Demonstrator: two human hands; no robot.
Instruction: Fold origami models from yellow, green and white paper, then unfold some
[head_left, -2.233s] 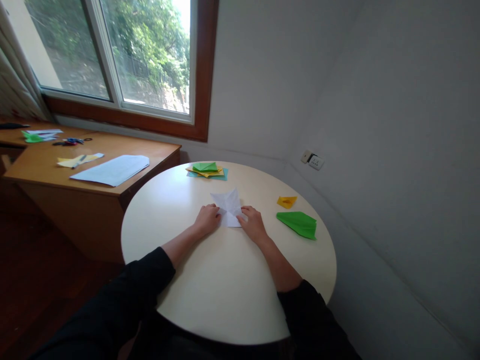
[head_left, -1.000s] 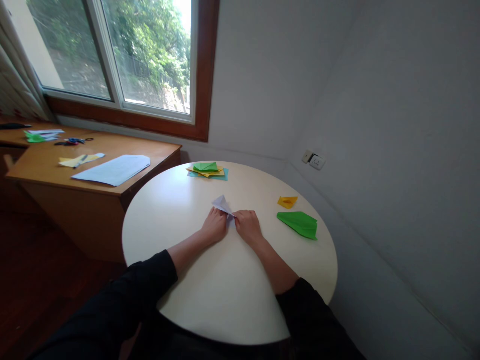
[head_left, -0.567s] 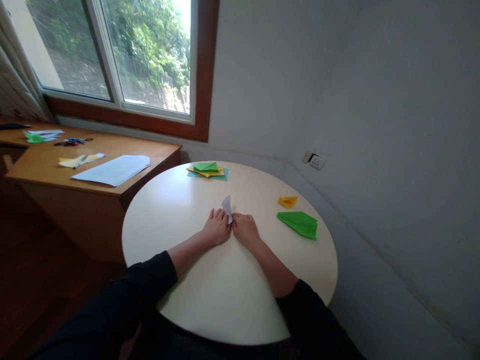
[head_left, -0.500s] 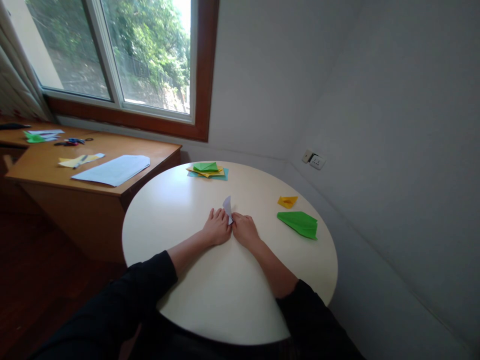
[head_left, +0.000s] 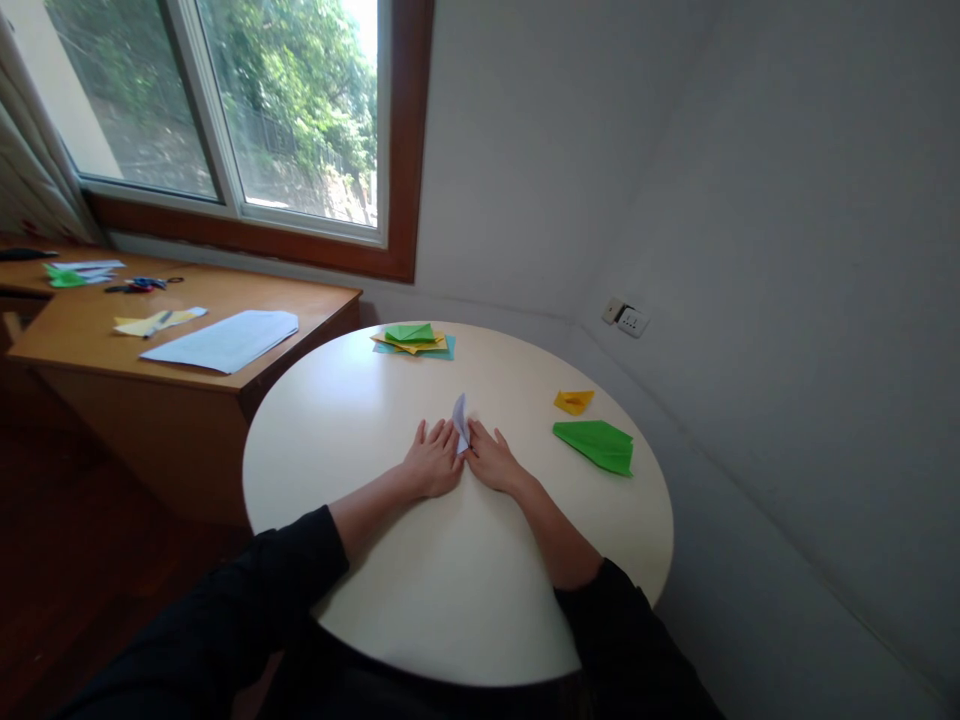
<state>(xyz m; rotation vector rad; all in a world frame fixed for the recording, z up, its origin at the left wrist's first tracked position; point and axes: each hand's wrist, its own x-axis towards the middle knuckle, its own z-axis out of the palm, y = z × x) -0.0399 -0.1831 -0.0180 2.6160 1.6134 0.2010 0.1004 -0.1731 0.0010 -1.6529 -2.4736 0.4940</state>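
Two bare forearms in shot, sleeves pushed up near elbows. Sleeves black, plain, loose fabric, no logo or stripe showing. Left hand (head_left: pixel 433 466) bare: no ring, no watch, no glove. Right hand (head_left: pixel 491 464) same, bare, wrist uncovered. Dark clothing fills bottom of shot, black too, detail lost in shadow.
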